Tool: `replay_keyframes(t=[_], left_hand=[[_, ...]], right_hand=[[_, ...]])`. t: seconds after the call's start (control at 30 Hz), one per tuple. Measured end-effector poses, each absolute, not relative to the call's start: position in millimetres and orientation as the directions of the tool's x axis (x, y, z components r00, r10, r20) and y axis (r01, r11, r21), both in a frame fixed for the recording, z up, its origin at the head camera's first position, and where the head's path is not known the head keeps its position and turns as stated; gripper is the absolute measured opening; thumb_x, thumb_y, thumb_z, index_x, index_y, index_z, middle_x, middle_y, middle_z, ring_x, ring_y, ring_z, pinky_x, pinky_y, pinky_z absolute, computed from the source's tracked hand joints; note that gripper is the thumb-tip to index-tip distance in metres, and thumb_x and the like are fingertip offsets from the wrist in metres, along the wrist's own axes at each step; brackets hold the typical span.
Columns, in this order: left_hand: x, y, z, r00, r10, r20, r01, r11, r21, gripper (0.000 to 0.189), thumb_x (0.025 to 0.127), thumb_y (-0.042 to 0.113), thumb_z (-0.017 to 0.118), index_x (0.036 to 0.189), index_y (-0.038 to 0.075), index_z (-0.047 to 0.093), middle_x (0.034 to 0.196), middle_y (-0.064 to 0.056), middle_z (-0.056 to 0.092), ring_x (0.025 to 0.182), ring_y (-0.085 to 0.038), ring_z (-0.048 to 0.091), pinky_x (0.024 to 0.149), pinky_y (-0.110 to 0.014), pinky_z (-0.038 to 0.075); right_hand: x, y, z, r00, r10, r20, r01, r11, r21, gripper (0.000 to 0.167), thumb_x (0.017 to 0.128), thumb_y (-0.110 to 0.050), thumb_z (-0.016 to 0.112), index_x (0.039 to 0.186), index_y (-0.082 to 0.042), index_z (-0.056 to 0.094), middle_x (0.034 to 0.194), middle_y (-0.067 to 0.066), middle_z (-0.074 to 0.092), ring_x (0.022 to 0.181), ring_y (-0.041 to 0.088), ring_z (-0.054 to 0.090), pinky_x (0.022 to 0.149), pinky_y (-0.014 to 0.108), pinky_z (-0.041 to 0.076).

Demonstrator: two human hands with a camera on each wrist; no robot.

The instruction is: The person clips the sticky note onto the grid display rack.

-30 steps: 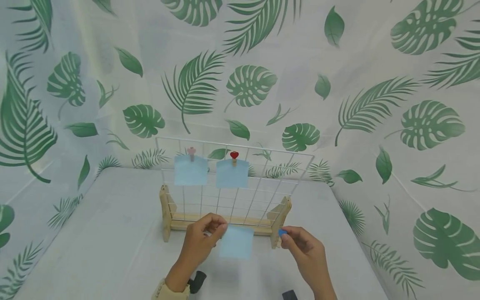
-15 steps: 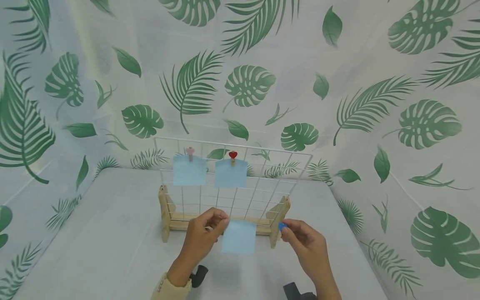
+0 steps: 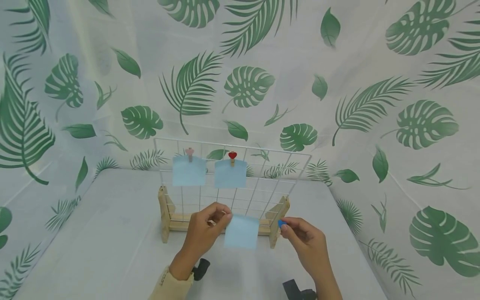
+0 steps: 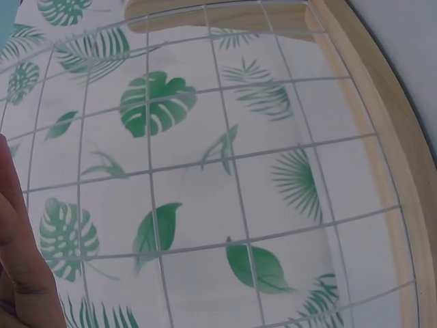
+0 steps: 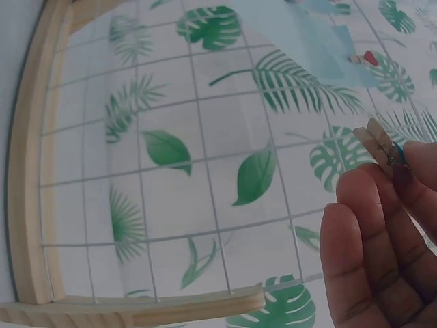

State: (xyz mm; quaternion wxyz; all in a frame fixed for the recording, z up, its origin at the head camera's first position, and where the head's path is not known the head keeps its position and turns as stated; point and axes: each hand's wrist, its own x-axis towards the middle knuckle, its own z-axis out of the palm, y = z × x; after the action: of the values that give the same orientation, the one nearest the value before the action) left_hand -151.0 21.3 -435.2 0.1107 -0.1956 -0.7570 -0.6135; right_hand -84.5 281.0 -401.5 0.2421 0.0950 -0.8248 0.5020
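Observation:
My left hand (image 3: 207, 227) pinches a light blue paper square (image 3: 241, 232) by its upper left corner, in front of the wire grid's lower part. In my right hand (image 3: 305, 241), finger and thumb hold a small wooden clothespin (image 5: 377, 142) with a blue top; its wooden tips point away from the fingers. The white wire grid (image 3: 258, 175) stands in a wooden base. On its upper left hang two more blue squares, one under a pink clothespin (image 3: 190, 154), the other under a clothespin with a red heart (image 3: 232, 157). Only fingers of the left hand show in the left wrist view.
A wooden base (image 3: 180, 226) with upright ends carries the grid on a white tabletop (image 3: 112, 233). Leaf-printed sheeting (image 3: 210, 83) hangs behind and at both sides. Dark wrist-camera parts (image 3: 201, 268) sit by the wrists.
My left hand has risen and shifted slightly right with the paper square. My right hand has lifted a little with the clothespin. The two hung squares stay on the grid.

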Motion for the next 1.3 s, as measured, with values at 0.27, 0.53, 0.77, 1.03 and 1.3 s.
replay_keyframes(t=[0.27,0.53,0.77,1.03,1.3], left_hand=[[-153.0,24.6,-429.8,-0.890,0.162,0.427,0.450,0.154,0.880,0.007,0.103,0.019,0.073,0.099,0.014,0.077,0.083,0.007,0.076,0.072,-0.006,0.066,0.065,-0.023,0.055],[-155.5,27.1,-424.8,-0.883,0.172,0.436,0.461,0.150,0.875,0.006,0.103,0.017,0.074,0.099,0.014,0.076,0.081,0.008,0.074,0.070,-0.007,0.063,0.065,-0.023,0.054],[-158.3,29.3,-421.4,-0.880,0.181,0.438,0.465,0.148,0.873,0.004,0.103,0.014,0.075,0.100,0.012,0.077,0.082,0.005,0.073,0.067,-0.009,0.063,0.064,-0.022,0.055],[-159.8,32.7,-416.1,-0.875,0.180,0.449,0.472,0.117,0.874,0.004,0.104,0.013,0.075,0.102,0.011,0.077,0.088,0.000,0.076,0.068,-0.009,0.068,0.066,-0.023,0.058],[-160.4,36.6,-415.9,-0.876,0.186,0.445,0.464,0.075,0.883,0.004,0.102,0.012,0.077,0.101,0.009,0.078,0.094,-0.003,0.078,0.071,-0.009,0.069,0.065,-0.026,0.063]], right_hand=[[-88.7,284.5,-397.9,-0.857,0.091,0.507,-0.411,0.473,-0.779,0.013,0.097,0.010,0.071,0.107,0.005,0.076,0.100,-0.007,0.078,0.088,0.003,0.075,0.078,0.018,0.061],[-95.2,284.9,-394.5,-0.858,0.084,0.507,-0.420,0.454,-0.786,0.014,0.097,0.011,0.071,0.110,0.007,0.075,0.100,-0.012,0.075,0.087,0.001,0.072,0.078,0.017,0.061],[-98.2,286.2,-390.7,-0.865,0.082,0.495,-0.415,0.437,-0.798,0.016,0.098,0.010,0.071,0.112,0.007,0.077,0.097,-0.012,0.075,0.082,0.003,0.071,0.075,0.016,0.060],[-101.6,288.0,-387.0,-0.873,0.073,0.482,-0.410,0.424,-0.807,0.014,0.097,0.009,0.072,0.110,0.006,0.077,0.097,-0.012,0.075,0.082,0.003,0.069,0.073,0.018,0.060],[-102.6,287.9,-382.7,-0.870,0.065,0.489,-0.421,0.419,-0.804,0.013,0.098,0.009,0.071,0.110,0.007,0.077,0.097,-0.012,0.074,0.081,0.004,0.068,0.073,0.018,0.059]])
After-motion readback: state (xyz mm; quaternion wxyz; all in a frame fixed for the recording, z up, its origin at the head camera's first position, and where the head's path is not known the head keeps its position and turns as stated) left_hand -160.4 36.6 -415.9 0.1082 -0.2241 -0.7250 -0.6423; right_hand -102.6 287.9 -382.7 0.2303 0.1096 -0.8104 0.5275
